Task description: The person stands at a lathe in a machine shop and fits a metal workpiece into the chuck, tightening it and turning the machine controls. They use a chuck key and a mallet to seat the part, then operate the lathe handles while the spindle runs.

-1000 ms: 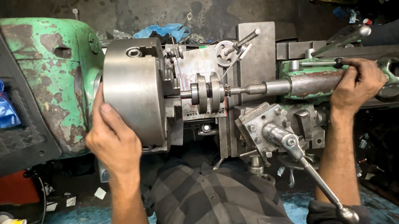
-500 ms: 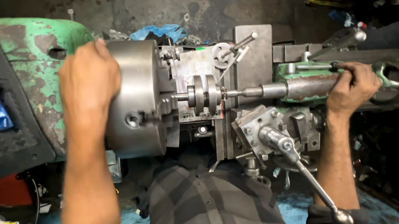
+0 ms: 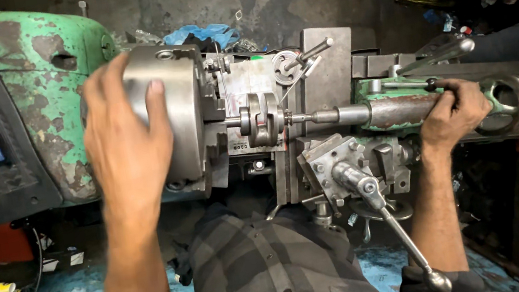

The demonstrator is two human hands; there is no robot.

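Nearest us, over our checked shirt (image 3: 272,269), a long steel handle (image 3: 394,229) slants down from the tool post (image 3: 335,165), untouched. Beyond it our left hand (image 3: 127,142) lies spread flat over the rim of the lathe's steel chuck (image 3: 182,120), fingers draped across it, not clenched. Our right hand (image 3: 452,115) is clenched around a lever on the green tailstock (image 3: 399,110), beside its handwheel (image 3: 509,103). A small metal workpiece (image 3: 260,119) sits at the chuck face, met by the tailstock's centre point. We judge this a setting-up step: turning the chuck by hand while the tailstock supports the part. The next move calls for a steady left-hand turn. Farthest stands the worn green headstock (image 3: 47,75).
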